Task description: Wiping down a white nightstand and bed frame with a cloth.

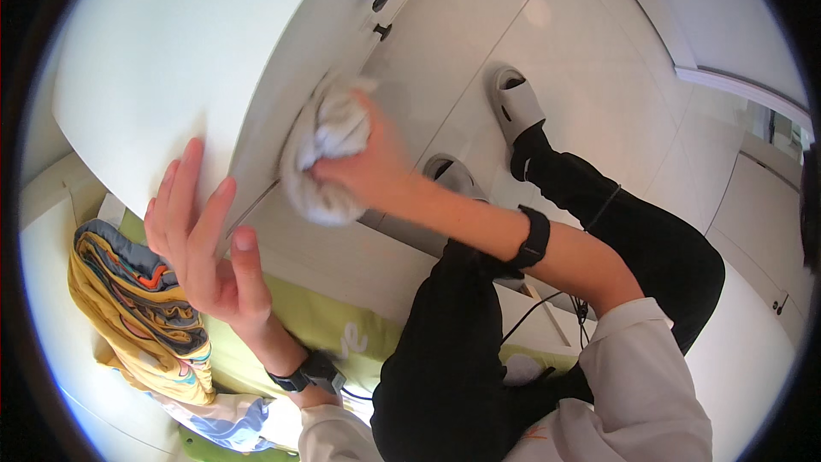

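Note:
My right hand (372,167) grips a bunched white cloth (321,173), which lies against the side face of a white cabinet (256,135) with black knobs; hand and cloth are slightly blurred. Farther left, my left hand (205,256) is raised with its fingers apart, holding nothing, beside the cabinet's lower corner. Its fingertips overlap the cabinet's white top in the view; whether they touch it I cannot tell. Black straps circle both of my forearms, the left one carrying a small device with a cable.
Folded yellow and grey fabric (141,314) lies at the left on a green sheet (308,314) with white lettering. My legs in black trousers and my feet in grey slippers (519,106) are over the pale tiled floor (577,45). Black cables hang near my lap.

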`<state>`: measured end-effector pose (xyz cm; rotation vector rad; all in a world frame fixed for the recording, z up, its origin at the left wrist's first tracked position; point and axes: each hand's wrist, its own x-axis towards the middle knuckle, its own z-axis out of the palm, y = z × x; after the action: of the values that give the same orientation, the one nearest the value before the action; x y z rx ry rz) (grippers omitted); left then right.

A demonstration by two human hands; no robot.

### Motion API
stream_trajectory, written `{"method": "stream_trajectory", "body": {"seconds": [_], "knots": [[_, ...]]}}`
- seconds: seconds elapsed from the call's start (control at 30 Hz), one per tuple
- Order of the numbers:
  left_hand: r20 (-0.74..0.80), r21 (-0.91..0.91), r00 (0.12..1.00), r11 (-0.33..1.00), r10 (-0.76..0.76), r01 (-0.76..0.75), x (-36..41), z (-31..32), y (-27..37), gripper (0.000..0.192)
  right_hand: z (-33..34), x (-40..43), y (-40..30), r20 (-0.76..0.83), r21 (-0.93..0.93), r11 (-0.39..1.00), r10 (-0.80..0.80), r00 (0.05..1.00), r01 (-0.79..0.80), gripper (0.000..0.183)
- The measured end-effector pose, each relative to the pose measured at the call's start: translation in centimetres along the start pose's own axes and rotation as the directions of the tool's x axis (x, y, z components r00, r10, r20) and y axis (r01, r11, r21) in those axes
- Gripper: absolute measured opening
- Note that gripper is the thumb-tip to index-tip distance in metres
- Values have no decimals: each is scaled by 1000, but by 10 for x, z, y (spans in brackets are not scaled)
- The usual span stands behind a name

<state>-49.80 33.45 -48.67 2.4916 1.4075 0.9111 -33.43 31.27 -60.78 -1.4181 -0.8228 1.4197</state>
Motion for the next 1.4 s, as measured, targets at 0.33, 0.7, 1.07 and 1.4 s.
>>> {"method": "stream_trajectory", "body": {"seconds": [0.33, 0.7, 1.07, 1.4], "knots": [[-51, -41, 999, 999, -4, 2, -2, 6, -1, 23, -95, 115, -50, -341, 311, 919, -131, 931, 243, 33], [-80, -64, 997, 998, -19, 14, -3, 11, 2, 21, -45, 62, -53, -239, 587, 807, 248, 939, -64, 30], [-86, -91, 996, 996, -27, 20, -1, 11, 2, 23, -20, 20, -4, -37, 114, 991, -67, 997, 71, 63], [-42, -18, 999, 1000, -11, 10, -7, 4, -2, 23, 10, 21, 61, 91, 442, 826, 345, 934, -348, 69]]}}
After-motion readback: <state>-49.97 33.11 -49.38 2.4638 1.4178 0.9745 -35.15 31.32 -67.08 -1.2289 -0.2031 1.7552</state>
